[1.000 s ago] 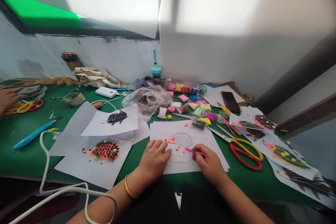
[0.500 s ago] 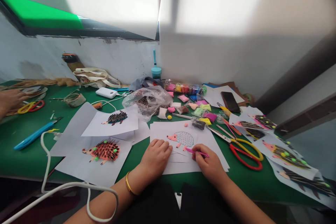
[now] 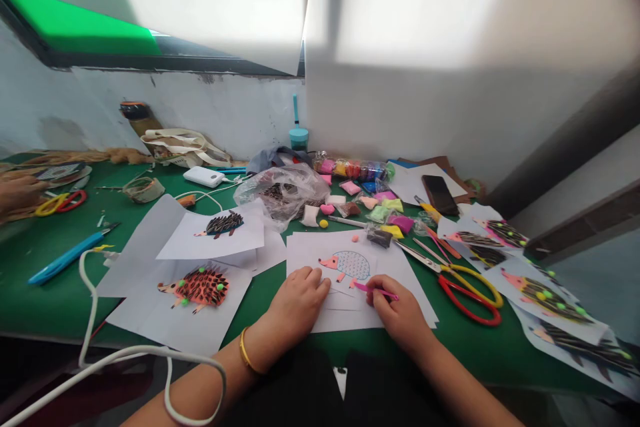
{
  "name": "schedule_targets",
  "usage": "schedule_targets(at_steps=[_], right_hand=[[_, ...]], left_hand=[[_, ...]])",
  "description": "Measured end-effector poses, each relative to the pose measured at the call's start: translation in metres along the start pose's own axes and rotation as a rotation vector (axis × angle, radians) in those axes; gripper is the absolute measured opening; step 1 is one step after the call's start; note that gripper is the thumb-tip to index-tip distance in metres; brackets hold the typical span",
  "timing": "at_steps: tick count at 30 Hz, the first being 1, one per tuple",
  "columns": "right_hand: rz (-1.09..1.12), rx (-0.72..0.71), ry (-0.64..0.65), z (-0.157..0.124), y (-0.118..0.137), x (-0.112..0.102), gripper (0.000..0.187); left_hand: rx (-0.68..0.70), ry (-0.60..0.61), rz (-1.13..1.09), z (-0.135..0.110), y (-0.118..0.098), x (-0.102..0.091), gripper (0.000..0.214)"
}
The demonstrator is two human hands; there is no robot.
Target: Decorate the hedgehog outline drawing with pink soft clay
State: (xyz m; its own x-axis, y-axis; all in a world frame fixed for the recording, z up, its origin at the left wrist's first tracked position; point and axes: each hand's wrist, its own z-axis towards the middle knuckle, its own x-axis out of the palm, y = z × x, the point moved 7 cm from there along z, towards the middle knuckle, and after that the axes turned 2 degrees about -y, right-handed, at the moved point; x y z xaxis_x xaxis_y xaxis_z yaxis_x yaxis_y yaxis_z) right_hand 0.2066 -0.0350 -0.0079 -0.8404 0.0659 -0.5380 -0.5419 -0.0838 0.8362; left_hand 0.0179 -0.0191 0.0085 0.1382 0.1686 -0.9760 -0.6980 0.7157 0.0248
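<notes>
A sheet of white paper (image 3: 400, 293) lies in front of me on top of other sheets. It bears a hedgehog picture (image 3: 353, 265) with a pink clay face and feet and a blue-outlined, patterned body. My left hand (image 3: 300, 297) rests on the paper's left edge, its fingers laid down on it. Between the thumb and fingers of my right hand (image 3: 397, 310) is a pink clay modelling tool (image 3: 383, 291). Its tip is at the hedgehog's right foot; whether it touches the clay is hard to tell. A small pink clay ball (image 3: 355, 239) sits near the sheet's top.
Red-and-yellow scissors (image 3: 470, 287) lie right of the paper, near finished hedgehog sheets (image 3: 550, 297). Clay packets (image 3: 380, 213) and a plastic bag (image 3: 280, 193) stand behind. To the left are more hedgehog sheets (image 3: 145, 320), a white cable (image 3: 85, 307) and another person's hand (image 3: 20, 193).
My hands and the pink tool stay almost in place. At the far left, the other person's hand has shifted slightly and is blurred.
</notes>
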Motion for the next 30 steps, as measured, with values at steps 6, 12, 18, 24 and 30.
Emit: schedule_targets(at_steps=[6,12,18,24,30], right_hand=[[-0.012,-0.006,-0.007,-0.001,0.002,-0.001,0.018],[-0.001,0.006,-0.005,0.000,0.002,-0.001,0.017],[-0.004,0.013,0.002,-0.001,0.001,-0.001,0.016],[0.011,0.005,0.007,-0.001,0.005,-0.001,0.017],[0.006,-0.001,0.010,-0.001,0.002,0.000,0.016]], left_hand=[[-0.057,0.000,0.007,0.006,0.004,0.003,0.035],[-0.018,0.027,-0.015,0.001,0.004,0.002,0.033],[-0.060,0.009,-0.008,0.006,0.007,0.001,0.032],[-0.139,-0.006,-0.079,0.009,0.017,0.002,0.042],[-0.189,-0.048,-0.236,0.004,0.030,0.005,0.047]])
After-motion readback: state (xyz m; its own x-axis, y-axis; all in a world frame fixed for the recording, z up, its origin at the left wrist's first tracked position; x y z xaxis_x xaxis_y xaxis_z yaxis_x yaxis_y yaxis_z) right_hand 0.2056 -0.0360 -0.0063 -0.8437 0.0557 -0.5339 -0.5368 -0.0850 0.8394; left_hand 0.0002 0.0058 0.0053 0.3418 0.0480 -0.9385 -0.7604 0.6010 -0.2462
